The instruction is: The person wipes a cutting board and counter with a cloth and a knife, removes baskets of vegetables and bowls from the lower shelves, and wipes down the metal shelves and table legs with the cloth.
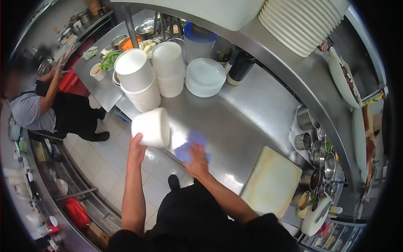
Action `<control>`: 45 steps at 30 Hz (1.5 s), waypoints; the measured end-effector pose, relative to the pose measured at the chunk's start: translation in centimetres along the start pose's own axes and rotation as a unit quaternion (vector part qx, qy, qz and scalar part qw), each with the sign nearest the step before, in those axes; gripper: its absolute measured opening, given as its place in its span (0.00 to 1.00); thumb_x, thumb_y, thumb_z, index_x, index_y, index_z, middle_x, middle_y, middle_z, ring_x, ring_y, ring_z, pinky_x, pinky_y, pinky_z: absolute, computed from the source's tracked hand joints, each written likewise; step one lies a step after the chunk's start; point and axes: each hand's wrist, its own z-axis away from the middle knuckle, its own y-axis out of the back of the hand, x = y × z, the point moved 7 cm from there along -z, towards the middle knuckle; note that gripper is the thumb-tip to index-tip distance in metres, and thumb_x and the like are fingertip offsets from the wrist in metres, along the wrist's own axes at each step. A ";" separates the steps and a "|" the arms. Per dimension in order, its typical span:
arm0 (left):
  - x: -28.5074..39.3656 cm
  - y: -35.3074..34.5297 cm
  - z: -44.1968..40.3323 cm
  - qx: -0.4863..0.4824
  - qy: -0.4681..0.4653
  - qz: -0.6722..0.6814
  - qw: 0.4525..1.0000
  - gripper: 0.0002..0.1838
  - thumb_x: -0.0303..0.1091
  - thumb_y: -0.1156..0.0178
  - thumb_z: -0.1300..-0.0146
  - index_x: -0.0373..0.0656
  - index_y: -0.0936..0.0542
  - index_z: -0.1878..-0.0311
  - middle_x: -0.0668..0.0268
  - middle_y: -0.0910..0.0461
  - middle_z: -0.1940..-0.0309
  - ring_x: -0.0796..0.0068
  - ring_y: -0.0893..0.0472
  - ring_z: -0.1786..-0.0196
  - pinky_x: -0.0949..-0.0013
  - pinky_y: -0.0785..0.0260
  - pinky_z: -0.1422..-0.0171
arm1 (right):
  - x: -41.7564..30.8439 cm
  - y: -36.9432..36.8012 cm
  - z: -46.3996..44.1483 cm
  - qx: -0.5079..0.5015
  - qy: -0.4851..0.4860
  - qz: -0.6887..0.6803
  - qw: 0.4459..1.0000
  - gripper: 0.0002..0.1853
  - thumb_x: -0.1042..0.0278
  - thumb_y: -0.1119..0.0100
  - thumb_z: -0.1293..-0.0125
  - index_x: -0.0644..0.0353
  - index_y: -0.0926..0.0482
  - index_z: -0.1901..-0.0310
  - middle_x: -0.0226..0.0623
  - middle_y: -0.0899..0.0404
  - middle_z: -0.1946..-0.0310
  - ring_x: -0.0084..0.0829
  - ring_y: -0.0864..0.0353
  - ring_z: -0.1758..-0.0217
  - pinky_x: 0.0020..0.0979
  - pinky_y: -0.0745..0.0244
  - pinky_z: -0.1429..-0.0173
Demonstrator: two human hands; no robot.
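A white tub (150,128) is held up near the counter's left edge, with my left hand (137,147) closed on its lower left side. My right hand (197,160) presses a blue cloth (189,147) on the steel counter (226,138), just right of the tub; its fingers lie over the cloth. Behind the tub stand two tall stacks of white containers, one on the left (136,77) and one on the right (168,67). Beside them is a stack of clear round lids (205,76).
A stained cutting board (272,181) lies at the right, near several metal containers (329,164). A black bottle (240,68) stands behind the lids. Ingredient bowls (131,43) are at the back left. Plates (298,25) sit on the overhead shelf. Another person (63,113) stands at the left.
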 end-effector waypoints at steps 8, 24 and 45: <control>-1.0 -11.3 -8.4 -0.077 -0.179 -0.707 0.680 0.45 0.50 0.27 0.66 0.49 0.28 0.39 0.48 0.41 0.37 0.49 0.32 0.41 0.54 0.35 0.39 | 5.9 8.4 14.9 0.115 -0.216 0.127 0.961 0.39 0.64 0.36 0.50 0.66 0.40 0.36 0.55 0.47 0.31 0.57 0.52 0.27 0.50 0.56 0.26; -16.9 17.0 12.7 -0.001 0.025 -0.646 0.763 0.36 0.53 0.38 0.47 0.43 0.30 0.38 0.48 0.37 0.36 0.47 0.37 0.34 0.50 0.44 0.32 | 5.3 14.0 25.9 0.000 -0.341 -0.059 0.938 0.26 0.72 0.39 0.55 0.62 0.28 0.50 0.50 0.21 0.64 0.41 0.19 0.63 0.37 0.25 0.58; -34.6 30.2 66.9 0.274 0.303 -0.395 0.823 0.15 0.42 0.40 0.42 0.40 0.19 0.61 0.58 0.20 0.73 0.64 0.22 0.76 0.59 0.31 0.76 | 13.6 11.7 4.7 0.145 -0.176 0.291 0.929 0.29 0.46 0.54 0.33 0.64 0.28 0.43 0.55 0.31 0.41 0.51 0.35 0.37 0.50 0.45 0.32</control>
